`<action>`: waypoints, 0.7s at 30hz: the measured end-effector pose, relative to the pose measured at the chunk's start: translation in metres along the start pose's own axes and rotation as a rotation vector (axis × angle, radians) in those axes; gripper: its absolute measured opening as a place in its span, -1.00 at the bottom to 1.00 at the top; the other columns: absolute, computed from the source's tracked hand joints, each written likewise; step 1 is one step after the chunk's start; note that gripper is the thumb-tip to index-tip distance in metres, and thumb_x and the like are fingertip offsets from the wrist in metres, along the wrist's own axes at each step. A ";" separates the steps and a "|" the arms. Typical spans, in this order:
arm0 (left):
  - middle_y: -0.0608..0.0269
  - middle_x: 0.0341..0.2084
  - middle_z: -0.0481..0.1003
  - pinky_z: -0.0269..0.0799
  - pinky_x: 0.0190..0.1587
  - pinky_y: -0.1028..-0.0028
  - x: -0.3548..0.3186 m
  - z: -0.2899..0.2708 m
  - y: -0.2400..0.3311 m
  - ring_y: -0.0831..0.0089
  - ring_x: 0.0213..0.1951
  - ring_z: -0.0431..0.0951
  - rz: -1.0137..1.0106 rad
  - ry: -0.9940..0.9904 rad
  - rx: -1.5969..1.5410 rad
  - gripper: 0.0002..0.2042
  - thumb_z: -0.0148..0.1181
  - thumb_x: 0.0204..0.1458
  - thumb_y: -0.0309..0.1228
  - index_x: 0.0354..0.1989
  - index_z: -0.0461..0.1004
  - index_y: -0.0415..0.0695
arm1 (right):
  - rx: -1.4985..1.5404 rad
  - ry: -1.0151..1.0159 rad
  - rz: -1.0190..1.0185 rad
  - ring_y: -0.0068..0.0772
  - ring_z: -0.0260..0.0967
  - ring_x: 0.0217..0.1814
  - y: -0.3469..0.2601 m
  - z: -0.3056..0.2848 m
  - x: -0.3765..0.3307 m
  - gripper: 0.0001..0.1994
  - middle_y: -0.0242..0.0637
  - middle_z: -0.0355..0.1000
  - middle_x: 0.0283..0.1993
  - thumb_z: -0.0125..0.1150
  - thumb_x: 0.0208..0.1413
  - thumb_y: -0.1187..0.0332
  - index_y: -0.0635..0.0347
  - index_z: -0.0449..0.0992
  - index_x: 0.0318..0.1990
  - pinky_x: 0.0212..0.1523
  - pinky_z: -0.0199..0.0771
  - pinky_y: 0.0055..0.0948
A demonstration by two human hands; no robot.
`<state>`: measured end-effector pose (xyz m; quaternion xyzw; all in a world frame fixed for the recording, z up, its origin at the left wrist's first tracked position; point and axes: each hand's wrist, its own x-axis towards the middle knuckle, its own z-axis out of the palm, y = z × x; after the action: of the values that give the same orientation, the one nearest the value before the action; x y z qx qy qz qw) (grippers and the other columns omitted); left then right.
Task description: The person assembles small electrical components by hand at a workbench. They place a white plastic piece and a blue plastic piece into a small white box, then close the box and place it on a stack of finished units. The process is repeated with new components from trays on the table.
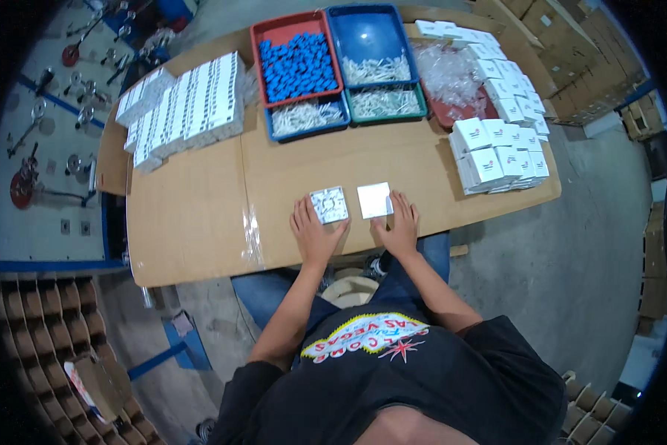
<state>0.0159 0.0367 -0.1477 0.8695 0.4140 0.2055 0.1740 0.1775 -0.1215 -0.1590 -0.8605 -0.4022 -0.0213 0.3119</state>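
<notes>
Near the table's front edge, my left hand (pixel 316 234) is closed round the near left corner of a square white piece (pixel 329 205). Its upper face shows a grey and white pattern, too small to make out. Just to the right lies a plain white square plate (pixel 374 200), its top smooth and bright. My right hand (pixel 400 230) grips that plate, fingers along its right side and thumb at its near edge. A narrow gap of brown cardboard separates the two squares. Both pieces rest on or just above the cardboard; I cannot tell which.
Toward the back stand a red tray (pixel 320 22) of small blue parts and a blue tray (pixel 367 33) of white strips, with more strip-filled trays before them. White boxes (pixel 192 104) are stacked left, others (pixel 497 152) right. Clear plastic bags (pixel 448 70) lie between trays and right-hand boxes.
</notes>
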 end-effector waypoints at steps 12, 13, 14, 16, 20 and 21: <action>-0.14 0.40 0.14 -0.17 0.51 -0.07 0.001 -0.002 0.007 0.00 0.50 0.02 -0.011 -0.071 0.092 0.15 0.37 -0.12 0.25 0.48 -0.01 -0.34 | 0.229 -0.072 0.106 0.05 0.46 0.18 0.028 -0.078 0.130 -0.56 0.02 0.49 0.18 0.27 0.15 0.25 0.22 0.51 0.16 0.20 0.44 -0.11; -0.13 0.40 0.14 -0.17 0.51 -0.07 0.001 -0.003 0.007 0.00 0.50 0.02 -0.014 -0.074 0.096 0.15 0.37 -0.11 0.25 0.48 0.00 -0.34 | 0.173 -0.042 0.034 0.06 0.47 0.17 0.036 -0.086 0.151 -0.58 0.02 0.49 0.17 0.27 0.15 0.24 0.22 0.52 0.13 0.19 0.44 -0.10; -0.12 0.39 0.17 -0.16 0.50 -0.09 0.002 -0.005 0.010 -0.01 0.49 0.04 -0.013 -0.071 0.088 0.13 0.37 -0.11 0.24 0.47 0.02 -0.34 | 0.139 0.020 -0.011 0.07 0.49 0.12 0.045 -0.093 0.173 -0.62 0.02 0.52 0.11 0.27 0.15 0.25 0.22 0.55 0.08 0.15 0.47 -0.09; -0.11 0.38 0.18 -0.15 0.49 -0.09 0.001 -0.004 0.010 -0.01 0.48 0.05 -0.009 -0.058 0.093 0.12 0.36 -0.11 0.24 0.46 0.03 -0.34 | 0.126 0.066 -0.019 0.10 0.53 0.02 0.060 -0.107 0.225 -0.67 0.01 0.57 -0.02 0.26 0.14 0.24 0.22 0.60 -0.01 0.07 0.50 -0.06; -0.10 0.37 0.19 -0.13 0.49 -0.10 0.003 -0.005 0.013 -0.01 0.47 0.06 -0.011 -0.051 0.095 0.10 0.36 -0.11 0.23 0.45 0.05 -0.34 | -0.059 0.046 0.108 0.15 0.57 -0.07 0.102 -0.119 0.319 -0.68 0.08 0.60 -0.14 0.22 0.09 0.21 0.26 0.66 -0.14 0.00 0.54 -0.03; -0.10 0.36 0.19 -0.13 0.49 -0.09 0.003 -0.006 0.013 -0.01 0.47 0.06 -0.013 -0.048 0.098 0.10 0.35 -0.11 0.23 0.45 0.06 -0.33 | -0.097 -0.024 0.175 0.15 0.57 -0.05 0.104 -0.126 0.338 -0.67 0.12 0.60 -0.13 0.21 0.07 0.20 0.26 0.67 -0.15 0.01 0.54 -0.05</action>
<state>0.0230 0.0327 -0.1360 0.8791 0.4247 0.1630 0.1424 0.5066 -0.0117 -0.0146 -0.9067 -0.3276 -0.0034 0.2656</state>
